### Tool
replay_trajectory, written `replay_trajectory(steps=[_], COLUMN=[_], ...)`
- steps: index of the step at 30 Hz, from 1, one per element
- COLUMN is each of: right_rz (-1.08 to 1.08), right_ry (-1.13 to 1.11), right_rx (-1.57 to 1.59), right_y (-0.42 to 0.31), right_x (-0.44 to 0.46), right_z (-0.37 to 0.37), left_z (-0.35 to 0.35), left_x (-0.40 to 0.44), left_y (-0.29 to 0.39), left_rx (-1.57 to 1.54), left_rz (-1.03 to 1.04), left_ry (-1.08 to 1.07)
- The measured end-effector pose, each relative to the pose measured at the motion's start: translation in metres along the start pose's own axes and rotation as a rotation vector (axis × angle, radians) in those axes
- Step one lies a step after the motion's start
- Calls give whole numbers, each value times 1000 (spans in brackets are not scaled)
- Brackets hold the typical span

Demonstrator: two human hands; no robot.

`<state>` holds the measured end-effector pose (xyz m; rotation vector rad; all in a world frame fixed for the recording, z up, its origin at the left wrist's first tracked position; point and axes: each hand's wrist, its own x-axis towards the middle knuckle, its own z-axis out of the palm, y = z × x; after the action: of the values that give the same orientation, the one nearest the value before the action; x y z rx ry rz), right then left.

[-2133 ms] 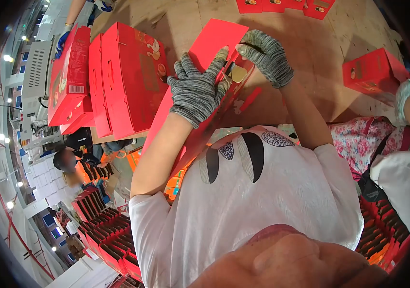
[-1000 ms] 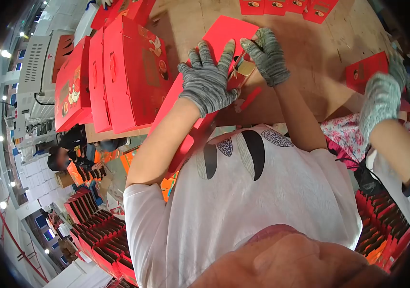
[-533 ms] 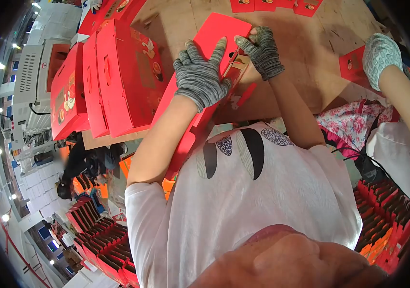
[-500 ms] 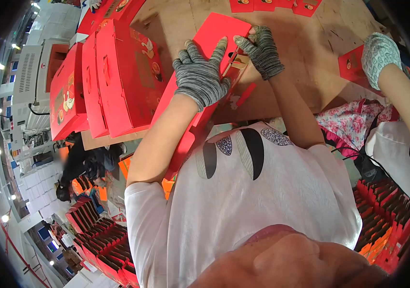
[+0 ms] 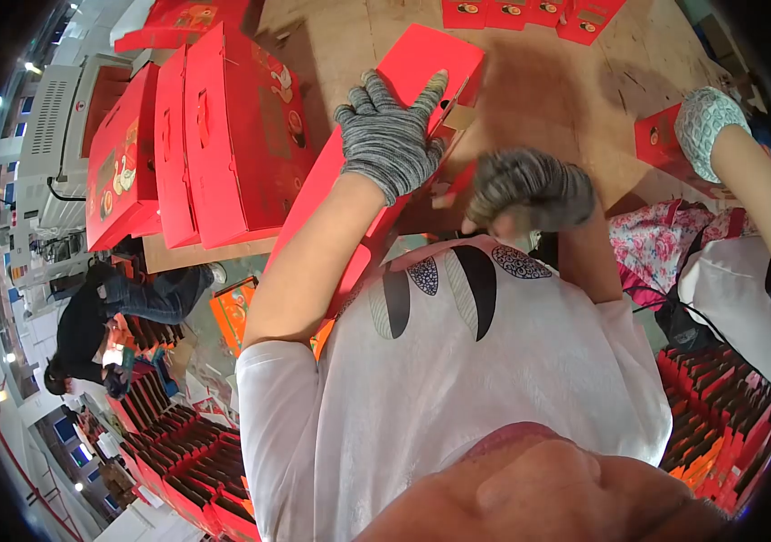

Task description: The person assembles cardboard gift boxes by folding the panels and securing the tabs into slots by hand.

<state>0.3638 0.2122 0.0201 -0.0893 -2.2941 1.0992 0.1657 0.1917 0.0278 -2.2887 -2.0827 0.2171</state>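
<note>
My left hand, in a grey striped knit glove with bare-looking fingertips, lies flat with spread fingers on a long red cardboard box. The box slants from the upper middle down toward my body, and my left forearm covers part of it. My right hand, gloved alike, is off the box, close in front of my shirt. Its fingers are bent downward and smeared by motion, so whether they hold anything does not show. A small red piece is beside this hand, partly hidden.
Several red printed boxes with handles stand at the left on the wooden table. More small red boxes sit at the far edge. At the right, another person's gloved hand touches a red box. A person bends over at lower left.
My right hand has left the box's far edge and come back toward my body, its fingers now bent. My left hand stays flat on the box, slightly shifted right.
</note>
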Motion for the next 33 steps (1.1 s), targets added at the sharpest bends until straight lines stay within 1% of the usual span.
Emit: replay_trajectory(steps=[1, 2, 4, 5, 6, 8, 9, 11, 12, 14, 18, 20, 21, 23, 26, 28, 33], right_rz=[122, 125, 682, 716, 717, 540, 537, 985, 985, 1196, 1167, 1014, 1011, 935, 903, 928, 1011], right_ry=[-208, -203, 179, 331, 333, 471, 474, 389, 394, 250, 324, 355, 353, 397, 442, 466, 513], right_rx=[583, 584, 295, 303, 302, 481, 480, 366, 366, 299, 413, 498, 496, 457, 435, 430, 365], right_y=[-3, 1, 23, 35, 44, 57, 59, 59, 63, 66, 55, 55, 52, 45, 47, 51, 45], right_x=[-4, -9, -20, -17, -13, -3, 7, 28, 34, 41, 36, 27, 24, 21, 15, 13, 16], right_z=[-4, -1, 9, 14, 17, 19, 17, 12, 7, 0, 0, 4, 4, 4, 8, 9, 9], left_z=[0, 1, 4, 5, 7, 5, 1, 0, 1, 1, -3, -5, -5, -6, -3, -2, -10], left_x=[-1, -2, -3, -2, -2, -2, -1, 0, 1, 2, 1, -1, -2, 0, 0, 0, 1], left_y=[0, 0, -1, -2, -2, -1, 1, 2, 2, 4, 7, 6, 6, 5, 5, 6, 11], left_rx=[-23, -23, -36, -36, -31, -22, -14, -3, 27, 57, 25, 2, -14, -36, -97, -147, -142], left_rz=[12, 17, 44, 46, 47, 50, 38, 34, 27, 24, 25, 31, 31, 30, 29, 25, 4], left_ry=[2, -2, 72, 76, 81, 87, 65, 39, 39, 40, 44, 42, 46, 50, 87, 128, 98])
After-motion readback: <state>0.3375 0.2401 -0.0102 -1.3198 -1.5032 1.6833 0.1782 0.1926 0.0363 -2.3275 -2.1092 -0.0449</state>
